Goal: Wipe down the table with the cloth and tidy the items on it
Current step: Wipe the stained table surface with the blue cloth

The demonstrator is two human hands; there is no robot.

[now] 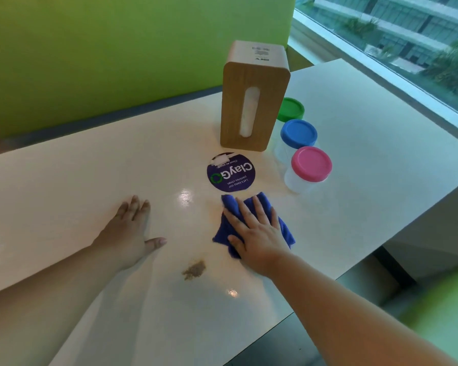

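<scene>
Pressing blue cloth (224, 228) flat on worktop (64, 180) under right hand (257, 233), fingers (257, 210) straight, gripping nothing; left hand (128, 233) lying flat, released; crumb patch (194, 269) sitting near-left of cloth, between hands

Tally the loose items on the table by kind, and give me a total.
Lidded plastic jars: 3 (green lid, blue lid, pink lid)
Wooden tissue box: 1
Blue cloth: 1
Total: 5
</scene>
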